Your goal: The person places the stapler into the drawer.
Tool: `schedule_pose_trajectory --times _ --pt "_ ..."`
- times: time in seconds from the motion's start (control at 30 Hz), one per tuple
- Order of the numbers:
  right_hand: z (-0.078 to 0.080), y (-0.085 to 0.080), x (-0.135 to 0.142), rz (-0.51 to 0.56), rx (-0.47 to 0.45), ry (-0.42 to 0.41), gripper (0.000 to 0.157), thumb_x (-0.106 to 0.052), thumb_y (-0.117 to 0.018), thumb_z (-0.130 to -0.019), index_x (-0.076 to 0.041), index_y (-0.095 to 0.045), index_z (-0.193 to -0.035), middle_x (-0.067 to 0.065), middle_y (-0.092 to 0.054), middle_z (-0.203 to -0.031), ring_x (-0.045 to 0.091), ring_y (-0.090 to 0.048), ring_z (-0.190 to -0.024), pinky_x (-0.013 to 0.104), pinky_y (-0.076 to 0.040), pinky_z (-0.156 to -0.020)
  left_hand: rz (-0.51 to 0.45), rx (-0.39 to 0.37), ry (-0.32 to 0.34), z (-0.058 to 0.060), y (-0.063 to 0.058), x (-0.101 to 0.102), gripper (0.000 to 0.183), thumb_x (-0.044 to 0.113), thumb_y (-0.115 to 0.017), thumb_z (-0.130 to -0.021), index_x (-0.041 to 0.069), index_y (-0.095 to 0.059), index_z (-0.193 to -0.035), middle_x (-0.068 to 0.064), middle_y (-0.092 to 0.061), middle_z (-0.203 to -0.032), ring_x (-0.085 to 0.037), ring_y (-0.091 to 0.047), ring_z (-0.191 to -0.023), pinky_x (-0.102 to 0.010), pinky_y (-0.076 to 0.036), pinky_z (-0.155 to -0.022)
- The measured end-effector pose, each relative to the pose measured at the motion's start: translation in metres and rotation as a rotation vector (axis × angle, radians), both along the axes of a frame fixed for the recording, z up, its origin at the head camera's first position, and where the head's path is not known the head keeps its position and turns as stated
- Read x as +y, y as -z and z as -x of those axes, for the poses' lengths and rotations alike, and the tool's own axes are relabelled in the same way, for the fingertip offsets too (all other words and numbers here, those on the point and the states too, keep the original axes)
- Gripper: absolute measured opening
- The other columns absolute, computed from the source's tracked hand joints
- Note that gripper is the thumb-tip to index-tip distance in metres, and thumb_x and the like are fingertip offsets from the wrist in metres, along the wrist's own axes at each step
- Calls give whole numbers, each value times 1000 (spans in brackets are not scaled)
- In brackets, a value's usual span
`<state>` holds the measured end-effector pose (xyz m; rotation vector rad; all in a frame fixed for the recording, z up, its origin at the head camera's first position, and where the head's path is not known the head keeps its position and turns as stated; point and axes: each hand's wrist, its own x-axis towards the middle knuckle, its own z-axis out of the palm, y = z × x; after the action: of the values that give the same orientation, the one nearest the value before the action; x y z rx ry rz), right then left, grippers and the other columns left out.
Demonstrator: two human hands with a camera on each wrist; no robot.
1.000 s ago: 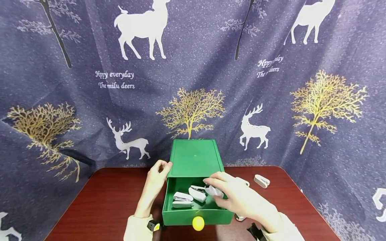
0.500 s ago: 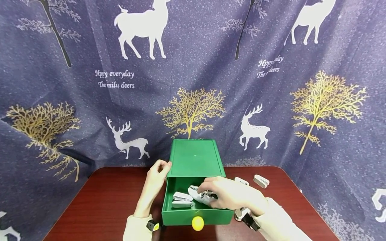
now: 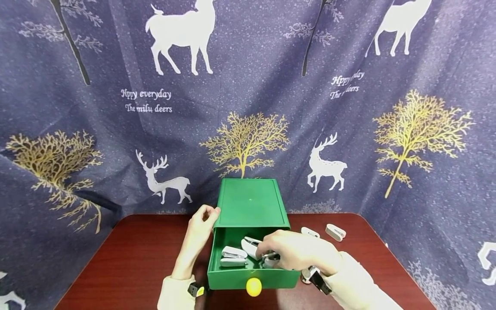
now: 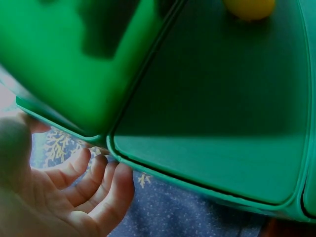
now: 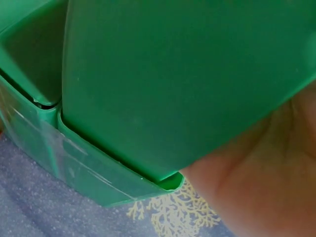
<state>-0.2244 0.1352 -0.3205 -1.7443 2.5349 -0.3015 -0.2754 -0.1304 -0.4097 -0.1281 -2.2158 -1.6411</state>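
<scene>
Your right hand (image 3: 292, 249) is inside the green drawer (image 3: 234, 279), fingers bent down and pinching a white stapler (image 3: 270, 261) near the drawer's front right corner. The fingers cover much of this stapler; you cannot tell which end points forward or how its long axis runs.

Your left hand (image 3: 201, 220) is at the left edge of the green cabinet (image 3: 249, 202); its fingers are loosely bent, with the thumb tip at that edge.

The drawer stands pulled out toward you, with a yellow round knob (image 3: 253, 287) on its front panel. It contains two further staplers. The left stapler (image 3: 234, 261) has its long axis left to right, nearly parallel to the front panel. The middle stapler (image 3: 249, 247) lies diagonally, from far left to near right, just beside your right fingers.

On the desk (image 3: 155, 258), toward its far right corner, a grey-white stapler (image 3: 334, 231) slants from far left to near right. A second desk stapler (image 3: 308, 232) lies between it and the cabinet, partly hidden by your right hand
</scene>
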Motion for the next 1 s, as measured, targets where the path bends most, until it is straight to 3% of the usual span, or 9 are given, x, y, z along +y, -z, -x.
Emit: schedule_pose_trajectory --times 0.27,0.5,0.8,1.0 --pt "1 1 -2 -48 12 45 17 -3 -75 -82 -17 -69 -88 -14 -58 -80 4 -51 -74 14 -40 -70 4 3 2 0 0 0 29 42 -63 -95 13 -60 -90 -4 -53 -75 -20 -54 -60 -29 -45 -61" --pt "-3 -1 2 37 -54 81 20 -3 -75 -80 -15 -71 -96 -13 -63 -88 4 -58 -81 14 -44 -74 3 -2 0 0 0 0 30 43 -63 -94 14 -60 -89 -4 -54 -75 -19 -54 -60 -29 -45 -61" --pt "-18 -5 13 141 -92 264 31 -27 -70 -92 -13 -67 -119 -4 -66 -113 12 -61 -105 29 -49 -89 -3 -3 8 -1 -1 0 29 42 -63 -95 14 -60 -89 -4 -54 -75 -20 -54 -60 -29 -46 -61" --pt "-39 -7 22 261 16 353 33 -39 -65 -94 -22 -64 -123 -13 -62 -116 9 -58 -105 34 -48 -89 -3 2 12 0 0 0 30 43 -63 -94 14 -60 -89 -4 -53 -73 -20 -54 -60 -29 -45 -61"
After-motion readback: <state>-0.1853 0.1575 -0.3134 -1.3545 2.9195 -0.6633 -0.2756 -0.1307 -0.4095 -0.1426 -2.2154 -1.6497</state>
